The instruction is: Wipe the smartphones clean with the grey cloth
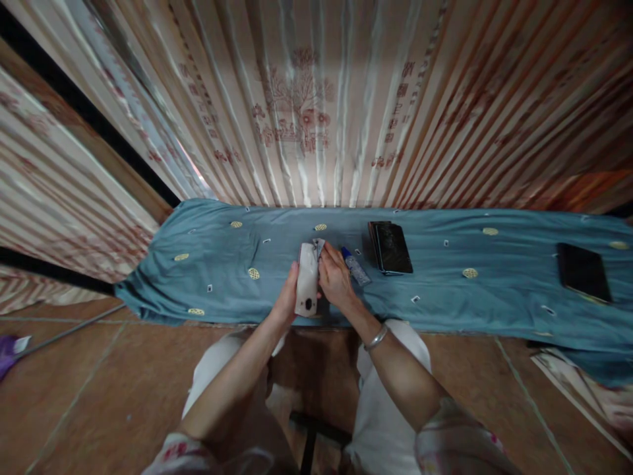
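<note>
My left hand [285, 295] is closed around the left side of a phone with a whitish back [308, 280], held above the blue cloth cover. A dark camera opening shows near the phone's lower end. Fingers of my right hand [337, 278] are bunched at the phone's upper right edge, pressing a small greyish cloth [319, 245] against it. Part of that cloth is hidden under the fingers. Just right of my right hand lies a small clear bottle with a blue cap [356, 266], on its side.
Dark flat devices [391, 247] lie stacked right of the bottle. Another black device [583, 272] rests far right on the blue patterned cover [455, 300]. Pleated curtains [306, 99] hang behind. Below are my knees, a tiled floor [99, 396] and a dark metal bar [309, 448].
</note>
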A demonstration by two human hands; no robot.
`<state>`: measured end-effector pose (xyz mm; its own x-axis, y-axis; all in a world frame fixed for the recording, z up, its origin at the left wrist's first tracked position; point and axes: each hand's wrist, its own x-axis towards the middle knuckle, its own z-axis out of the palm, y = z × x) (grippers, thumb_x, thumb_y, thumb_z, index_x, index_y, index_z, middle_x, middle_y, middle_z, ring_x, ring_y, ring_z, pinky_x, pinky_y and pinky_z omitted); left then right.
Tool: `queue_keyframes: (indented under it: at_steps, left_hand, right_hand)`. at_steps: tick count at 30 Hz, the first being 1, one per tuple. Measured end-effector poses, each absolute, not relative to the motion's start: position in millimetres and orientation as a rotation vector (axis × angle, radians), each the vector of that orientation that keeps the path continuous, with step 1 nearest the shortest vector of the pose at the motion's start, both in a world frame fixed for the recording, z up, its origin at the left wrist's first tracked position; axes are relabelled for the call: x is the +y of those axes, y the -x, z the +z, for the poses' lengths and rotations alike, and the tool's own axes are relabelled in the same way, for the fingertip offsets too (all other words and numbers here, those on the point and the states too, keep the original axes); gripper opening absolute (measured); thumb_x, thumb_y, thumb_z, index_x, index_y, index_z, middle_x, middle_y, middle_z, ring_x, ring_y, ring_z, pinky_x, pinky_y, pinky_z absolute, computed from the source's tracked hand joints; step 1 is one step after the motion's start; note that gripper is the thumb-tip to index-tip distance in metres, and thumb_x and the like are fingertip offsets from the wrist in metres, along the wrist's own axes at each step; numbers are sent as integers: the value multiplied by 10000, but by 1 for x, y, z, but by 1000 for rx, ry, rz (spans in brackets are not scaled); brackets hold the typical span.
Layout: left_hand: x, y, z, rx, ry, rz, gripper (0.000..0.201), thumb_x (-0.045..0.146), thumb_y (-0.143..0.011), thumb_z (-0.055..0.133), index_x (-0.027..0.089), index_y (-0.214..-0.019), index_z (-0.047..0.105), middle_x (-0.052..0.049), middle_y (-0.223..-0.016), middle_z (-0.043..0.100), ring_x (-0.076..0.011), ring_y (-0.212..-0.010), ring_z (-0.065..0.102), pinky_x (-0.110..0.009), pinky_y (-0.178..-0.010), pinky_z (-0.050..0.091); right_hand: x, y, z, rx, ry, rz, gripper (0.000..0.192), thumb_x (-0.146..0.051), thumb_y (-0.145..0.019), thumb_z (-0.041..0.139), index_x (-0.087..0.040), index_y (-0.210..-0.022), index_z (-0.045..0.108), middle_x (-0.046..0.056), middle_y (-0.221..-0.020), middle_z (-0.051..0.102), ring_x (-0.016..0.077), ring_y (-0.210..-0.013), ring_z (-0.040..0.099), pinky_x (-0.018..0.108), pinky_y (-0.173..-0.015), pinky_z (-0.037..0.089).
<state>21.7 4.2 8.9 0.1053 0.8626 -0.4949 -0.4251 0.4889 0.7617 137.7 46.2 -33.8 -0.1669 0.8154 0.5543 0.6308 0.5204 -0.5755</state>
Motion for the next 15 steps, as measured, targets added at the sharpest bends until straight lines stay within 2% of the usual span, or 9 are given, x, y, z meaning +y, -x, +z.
queue_keyframes:
  at_steps: [4,8,11,15]
  left_hand:
    - [4,-20,13,1023,-432,1029,519,445,-969,295,112,-1198,621,-109,-901,744,-200,-786,708,-290,-683,572]
    - [5,-25,10,1013,-364,1042,501,432,-967,310,130,-1231,610,-106,-975,741,-215,-899,700,-324,-801,564]
    - [7,-26,9,993,-346,1120,473,411,-966,336,159,-1276,589,-93,-1078,723,-205,-1026,670,-307,-930,512]
    - [14,-15,9,1056,-262,1224,480,408,-962,345,116,-1234,611,-107,-1014,737,-196,-978,687,-262,-908,515]
  right_hand:
    - [47,-137,-39,-1865,1201,284,460,-181,-941,295,-62,-1329,510,194,-1369,515,256,-1282,467,458,-1089,382]
    - [46,-135,-38,-1837,1161,260,463,-164,-933,313,-99,-1355,492,179,-1386,502,255,-1298,450,487,-1092,370]
    - [38,-128,-34,-1885,1079,266,469,-162,-944,292,-91,-1372,471,188,-1406,479,247,-1326,421,475,-1095,374]
    - [17,-113,-31,-2019,925,297,463,-151,-951,292,-67,-1372,464,198,-1393,490,234,-1343,403,433,-1095,391]
